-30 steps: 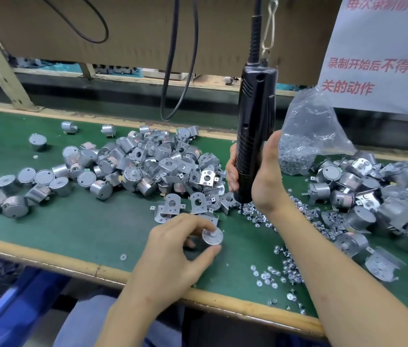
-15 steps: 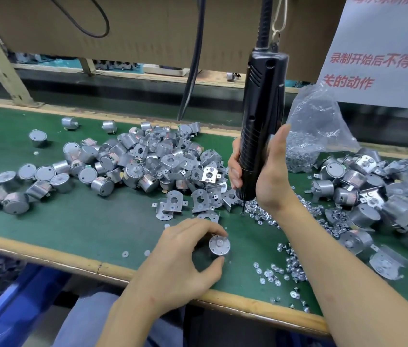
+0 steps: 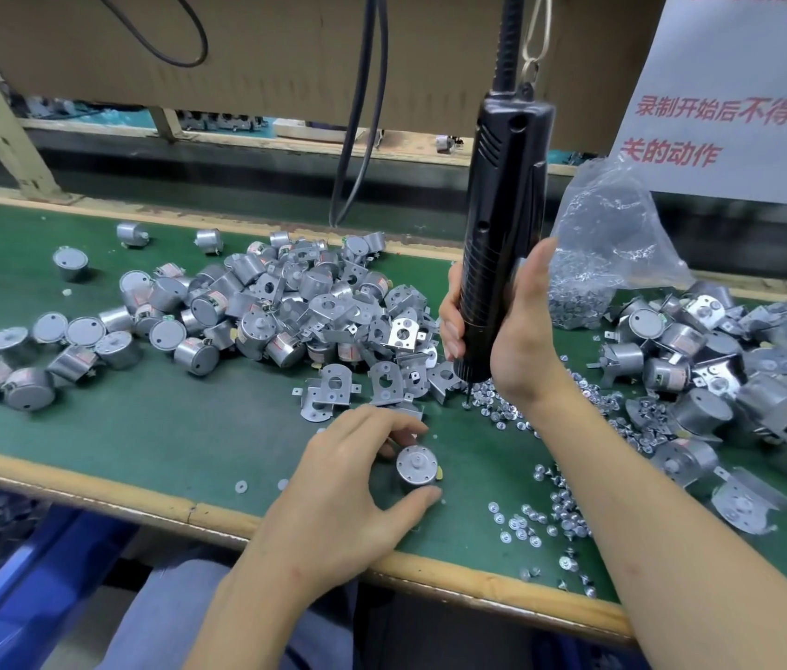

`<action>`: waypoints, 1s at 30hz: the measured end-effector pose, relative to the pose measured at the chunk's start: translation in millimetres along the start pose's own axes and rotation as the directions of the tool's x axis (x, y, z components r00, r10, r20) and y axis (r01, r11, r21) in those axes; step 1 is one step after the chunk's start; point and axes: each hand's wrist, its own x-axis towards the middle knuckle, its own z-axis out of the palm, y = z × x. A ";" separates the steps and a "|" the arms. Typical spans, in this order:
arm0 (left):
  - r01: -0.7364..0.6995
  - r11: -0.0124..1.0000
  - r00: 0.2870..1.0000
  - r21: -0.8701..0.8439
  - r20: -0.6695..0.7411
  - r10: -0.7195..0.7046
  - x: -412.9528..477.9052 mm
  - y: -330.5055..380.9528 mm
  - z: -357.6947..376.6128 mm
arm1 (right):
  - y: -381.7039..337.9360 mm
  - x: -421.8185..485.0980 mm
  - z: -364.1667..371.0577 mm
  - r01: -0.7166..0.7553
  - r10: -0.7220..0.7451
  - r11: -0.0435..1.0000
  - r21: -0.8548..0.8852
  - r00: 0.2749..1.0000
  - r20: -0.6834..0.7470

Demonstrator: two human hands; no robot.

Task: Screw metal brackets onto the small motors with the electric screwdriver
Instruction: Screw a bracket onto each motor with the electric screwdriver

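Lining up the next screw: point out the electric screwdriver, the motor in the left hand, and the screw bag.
electric screwdriver (image 3: 505, 195), head view, black upper body.
motor (image 3: 416, 465), head view, round top face.
screw bag (image 3: 614, 224), head view, clear plastic side.

L hand (image 3: 348, 495) drew motor (image 3: 416, 465) slightly nearer bench edge.

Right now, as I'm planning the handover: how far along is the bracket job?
Done, apparently: the right pile holds motors with brackets on. In hand: the left hand pinches a bare motor; the right hand grips the electric screwdriver above loose screws. Still to do: the big pile of bare motors and loose brackets, so plenty remains.
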 end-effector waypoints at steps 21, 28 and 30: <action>0.173 0.971 0.964 0.165 -0.230 -0.133 4.4 -14.9 1.4 | -1.8 -0.1 2.0 0.012 -0.012 1.000 0.008 1.000 -0.016; 0.180 0.964 0.971 0.196 -0.193 -0.142 6.0 -14.8 4.0 | -4.2 -0.1 4.7 0.016 -0.016 1.000 0.000 1.000 -0.005; 0.161 0.969 0.973 0.187 -0.193 -0.124 5.0 -14.2 2.2 | -4.8 -0.5 4.9 0.017 -0.017 1.000 0.001 1.000 -0.005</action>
